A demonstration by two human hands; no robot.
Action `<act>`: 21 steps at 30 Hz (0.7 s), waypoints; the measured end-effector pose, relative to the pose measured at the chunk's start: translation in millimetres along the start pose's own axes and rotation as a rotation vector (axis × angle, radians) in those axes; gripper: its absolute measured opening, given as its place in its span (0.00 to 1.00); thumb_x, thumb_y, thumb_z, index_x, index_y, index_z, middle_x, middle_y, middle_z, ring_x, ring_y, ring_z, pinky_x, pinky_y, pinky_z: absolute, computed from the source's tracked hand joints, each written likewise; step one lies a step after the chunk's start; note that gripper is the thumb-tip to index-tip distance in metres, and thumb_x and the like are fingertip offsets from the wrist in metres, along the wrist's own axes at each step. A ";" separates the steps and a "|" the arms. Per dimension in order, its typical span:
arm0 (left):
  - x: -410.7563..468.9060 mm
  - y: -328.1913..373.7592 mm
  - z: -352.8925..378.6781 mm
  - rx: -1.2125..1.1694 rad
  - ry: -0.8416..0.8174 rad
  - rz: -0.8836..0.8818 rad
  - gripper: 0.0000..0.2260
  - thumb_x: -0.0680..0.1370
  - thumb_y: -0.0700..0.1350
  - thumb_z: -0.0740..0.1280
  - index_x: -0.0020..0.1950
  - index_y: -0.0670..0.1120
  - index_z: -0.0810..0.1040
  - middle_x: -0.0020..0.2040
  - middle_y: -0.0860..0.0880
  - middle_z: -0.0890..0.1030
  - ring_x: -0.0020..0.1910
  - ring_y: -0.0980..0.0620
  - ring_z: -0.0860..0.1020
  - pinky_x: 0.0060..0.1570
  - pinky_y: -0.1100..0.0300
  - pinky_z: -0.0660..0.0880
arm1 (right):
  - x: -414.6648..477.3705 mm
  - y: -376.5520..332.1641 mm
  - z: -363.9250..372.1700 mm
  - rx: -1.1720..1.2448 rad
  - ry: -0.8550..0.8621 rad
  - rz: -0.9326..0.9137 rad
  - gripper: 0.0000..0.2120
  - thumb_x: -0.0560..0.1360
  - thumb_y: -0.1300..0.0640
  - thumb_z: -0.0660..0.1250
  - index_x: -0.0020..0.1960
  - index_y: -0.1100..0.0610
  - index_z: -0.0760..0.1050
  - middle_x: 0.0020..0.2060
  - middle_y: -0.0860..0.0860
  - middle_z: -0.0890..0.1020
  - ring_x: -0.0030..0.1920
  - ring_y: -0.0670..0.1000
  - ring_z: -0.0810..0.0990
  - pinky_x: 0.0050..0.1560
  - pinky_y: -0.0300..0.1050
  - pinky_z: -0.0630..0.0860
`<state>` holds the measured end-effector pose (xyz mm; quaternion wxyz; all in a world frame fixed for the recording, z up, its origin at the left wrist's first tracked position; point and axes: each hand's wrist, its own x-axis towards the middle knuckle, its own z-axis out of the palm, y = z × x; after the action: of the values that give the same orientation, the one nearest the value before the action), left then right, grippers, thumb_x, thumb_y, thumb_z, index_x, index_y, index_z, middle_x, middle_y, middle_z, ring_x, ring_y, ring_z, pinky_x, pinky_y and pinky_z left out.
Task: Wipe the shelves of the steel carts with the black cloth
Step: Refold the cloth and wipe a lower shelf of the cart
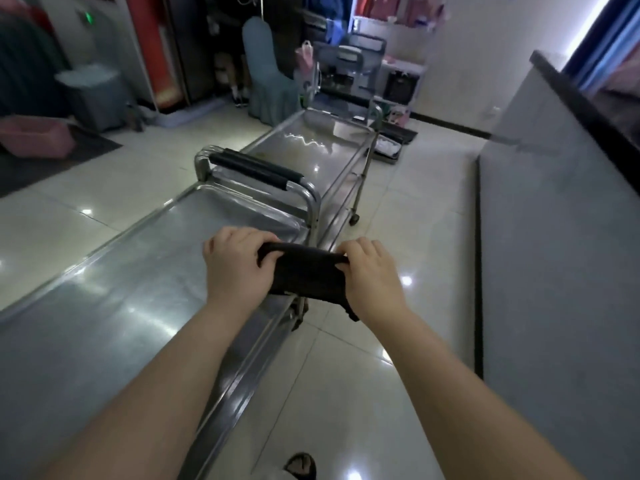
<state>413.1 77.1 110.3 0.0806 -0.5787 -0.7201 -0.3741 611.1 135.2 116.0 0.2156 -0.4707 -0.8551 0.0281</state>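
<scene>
Curled over the top edge of the black cloth (306, 275) at either end, with the fingers (239, 234) of the left hand (235, 265) and right hand (372, 271) pinching it taut between them, probably to fold or square it into a wiping pad. Held above the right rim of the near steel cart (114, 278), seemingly clear of the metal and not yet wiping. Beyond the black-padded handle (254, 169), parked end to end, a second steel cart (311, 143), likely awaiting its turn.
</scene>
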 end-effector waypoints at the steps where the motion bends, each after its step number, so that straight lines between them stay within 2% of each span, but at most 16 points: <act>1: 12.9 -1.8 6.4 0.017 0.007 -0.019 0.07 0.72 0.44 0.74 0.48 0.52 0.82 0.45 0.53 0.81 0.51 0.47 0.74 0.49 0.56 0.58 | 17.4 6.0 4.0 -0.004 -0.009 -0.018 0.07 0.80 0.56 0.59 0.57 0.53 0.73 0.50 0.47 0.72 0.51 0.49 0.68 0.51 0.41 0.64; 4: 40.4 -2.7 23.7 0.063 0.021 -0.082 0.05 0.73 0.46 0.73 0.48 0.53 0.82 0.45 0.55 0.81 0.52 0.49 0.71 0.50 0.58 0.55 | 59.7 20.8 12.0 0.023 0.004 -0.065 0.07 0.79 0.58 0.61 0.56 0.51 0.73 0.49 0.46 0.70 0.49 0.48 0.66 0.50 0.41 0.62; 8: 56.1 -1.1 41.0 0.124 0.007 -0.153 0.04 0.73 0.48 0.73 0.47 0.55 0.82 0.45 0.56 0.80 0.52 0.51 0.71 0.51 0.56 0.57 | 93.6 37.6 23.8 0.011 -0.014 -0.098 0.13 0.75 0.62 0.66 0.59 0.51 0.73 0.53 0.49 0.73 0.51 0.50 0.68 0.53 0.42 0.64; 10: 59.1 0.4 50.4 0.151 0.028 -0.211 0.03 0.73 0.49 0.73 0.46 0.55 0.82 0.44 0.56 0.80 0.52 0.49 0.72 0.53 0.54 0.59 | 112.7 49.8 33.5 0.060 -0.038 -0.147 0.13 0.76 0.62 0.65 0.59 0.52 0.73 0.53 0.50 0.73 0.53 0.52 0.69 0.53 0.43 0.63; 12: 56.4 2.7 58.9 0.161 0.074 -0.283 0.04 0.73 0.51 0.74 0.46 0.56 0.83 0.43 0.56 0.81 0.52 0.48 0.73 0.55 0.53 0.60 | 127.0 60.3 43.7 0.143 -0.074 -0.199 0.11 0.77 0.63 0.62 0.58 0.53 0.74 0.53 0.50 0.73 0.53 0.52 0.69 0.54 0.45 0.66; 14: 47.2 9.0 65.9 0.178 0.134 -0.348 0.04 0.72 0.53 0.73 0.46 0.57 0.84 0.43 0.57 0.82 0.51 0.48 0.76 0.57 0.49 0.66 | 134.8 71.8 54.6 0.238 -0.080 -0.274 0.08 0.78 0.63 0.61 0.55 0.55 0.75 0.51 0.51 0.74 0.50 0.52 0.69 0.53 0.50 0.70; 17: 28.5 31.4 78.4 0.222 0.214 -0.435 0.07 0.72 0.56 0.70 0.46 0.57 0.83 0.44 0.57 0.83 0.50 0.47 0.79 0.53 0.42 0.72 | 143.0 93.7 66.1 0.387 -0.048 -0.402 0.07 0.76 0.63 0.62 0.51 0.58 0.77 0.47 0.54 0.77 0.46 0.55 0.72 0.47 0.55 0.72; 19: 17.0 48.7 91.0 0.299 0.275 -0.480 0.06 0.71 0.54 0.71 0.45 0.55 0.83 0.43 0.55 0.83 0.49 0.46 0.79 0.54 0.44 0.71 | 146.9 107.4 70.6 0.457 -0.075 -0.481 0.08 0.75 0.63 0.62 0.50 0.58 0.78 0.47 0.55 0.77 0.46 0.57 0.72 0.46 0.55 0.72; 21: 4.7 62.1 106.0 0.425 0.301 -0.516 0.06 0.70 0.52 0.73 0.44 0.53 0.84 0.42 0.54 0.83 0.47 0.45 0.79 0.53 0.51 0.65 | 147.5 117.8 76.0 0.506 -0.105 -0.554 0.09 0.74 0.62 0.61 0.50 0.58 0.79 0.46 0.55 0.78 0.45 0.58 0.73 0.45 0.55 0.72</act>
<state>500.7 150.9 65.6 0.2071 -0.2869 -0.8841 -0.3052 606.0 332.9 68.1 0.2804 -0.1515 -0.9258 0.2031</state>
